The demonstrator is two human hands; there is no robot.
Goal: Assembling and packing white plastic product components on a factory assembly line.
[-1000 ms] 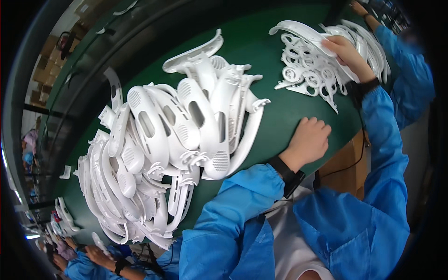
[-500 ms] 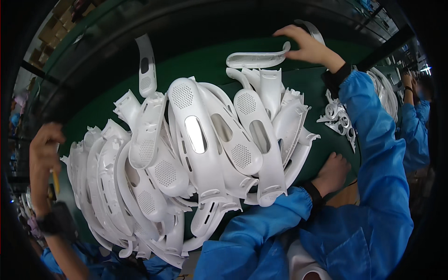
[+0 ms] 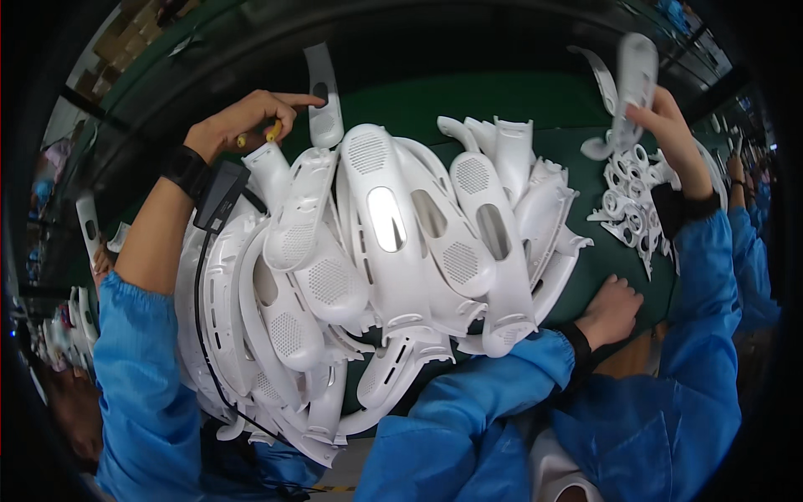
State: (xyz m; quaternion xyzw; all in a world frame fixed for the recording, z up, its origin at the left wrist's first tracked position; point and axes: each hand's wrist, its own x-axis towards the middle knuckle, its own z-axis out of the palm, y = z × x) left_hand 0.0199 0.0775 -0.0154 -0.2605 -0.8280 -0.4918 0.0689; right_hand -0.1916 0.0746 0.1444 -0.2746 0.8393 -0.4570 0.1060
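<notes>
R hand (image 3: 669, 138) is up over the far right of the table (image 3: 418, 105), fingers clamped round a long white part (image 3: 633, 75). The part is in the air, upright, right above the small heap (image 3: 631, 213) of flat ring-shaped white pcs. L hand (image 3: 611, 311) is balled into a fist, resting on the green top at the near edge, just beside the right end of the big pile (image 3: 393, 243). I see nothing in it.

Big pile = curved white shells w/ mesh patches and oval slots, stacked overlapping, filling the middle of the table.

On my left a co-worker's hand (image 3: 242, 125) pinches a yellow tool (image 3: 273, 131), index finger touching a narrow white strip (image 3: 322, 109) at the far edge of the pile. Keep that one apart from mine.

My read: the pick is done and the part is lifted, prob. being looked over or carried. Next move calls for a firm hold and a path clear of the heap's thin rings, which look easy to snag. The L hand is free to steady things.
</notes>
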